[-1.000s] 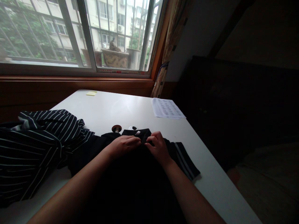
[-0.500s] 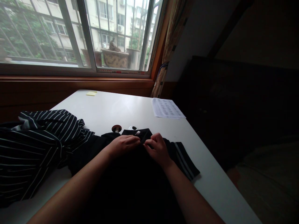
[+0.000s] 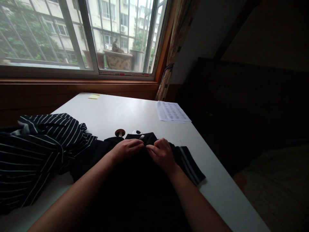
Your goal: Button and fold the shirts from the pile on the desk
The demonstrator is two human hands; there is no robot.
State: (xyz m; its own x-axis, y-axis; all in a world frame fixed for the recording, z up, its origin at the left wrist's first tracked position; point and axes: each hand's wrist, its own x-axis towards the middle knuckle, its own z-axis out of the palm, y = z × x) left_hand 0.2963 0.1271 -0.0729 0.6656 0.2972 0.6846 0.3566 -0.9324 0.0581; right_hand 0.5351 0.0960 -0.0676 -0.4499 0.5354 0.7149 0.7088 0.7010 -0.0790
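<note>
A black shirt [image 3: 154,180] lies spread on the table, its collar [image 3: 150,138] pointing away from me and a pale label showing inside the neck. At the front of that collar my left hand [image 3: 129,148] pinches the fabric, fingers bent and pressed together. Close beside it, my right hand [image 3: 162,153] is closed on the cloth with thumb and forefinger together. Whether a button sits between the fingertips is too dark to tell. The right sleeve, with grey stripes on its cuff [image 3: 191,166], reaches out past my right hand.
A bunched black-and-white striped garment [image 3: 43,154] covers the left of the white table [image 3: 120,109]. Beyond the collar are a round brown-rimmed hole [image 3: 120,132] and a white round object [image 3: 137,132]. Printed sheets [image 3: 172,112] lie back right, a yellow note [image 3: 94,96] back left.
My right thumb and fingers have shifted slightly left at the collar, closer to my left hand. The collar opening looks narrower between them. My left hand has barely moved.
</note>
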